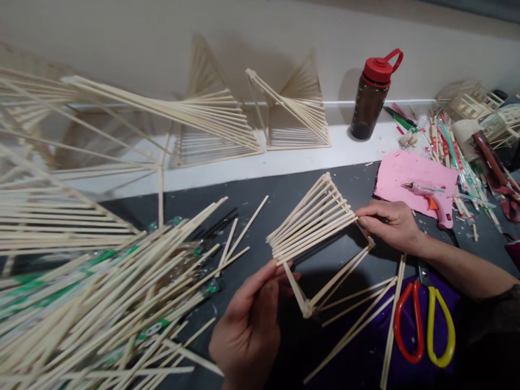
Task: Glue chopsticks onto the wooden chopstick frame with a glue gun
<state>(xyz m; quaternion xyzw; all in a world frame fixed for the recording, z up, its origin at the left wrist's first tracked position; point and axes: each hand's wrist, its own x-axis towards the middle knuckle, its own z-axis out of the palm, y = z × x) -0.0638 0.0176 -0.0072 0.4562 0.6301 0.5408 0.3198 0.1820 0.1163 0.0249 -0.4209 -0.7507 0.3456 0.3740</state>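
Observation:
In front of me sits a small frame of thin wooden sticks [311, 219], its upper part filled with a slanting row of sticks side by side. The lowest stick of that row [317, 241] spans between my two hands. My left hand [254, 319] pinches its left end near a corner of the frame, the other fingers curled below. At the opposite end, the thumb and index finger of my right hand [392, 225] close on the stick's tip. Whether that stick is glued to the frame I cannot tell.
Loose sticks [122, 303] lie heaped at left, before larger stick structures [219, 124]. A pink glue gun [430, 200] rests on a pink sheet [396, 173]. Scissors with red and yellow handles [422, 319] lie near my right forearm. A red-capped bottle [369, 100] stands behind.

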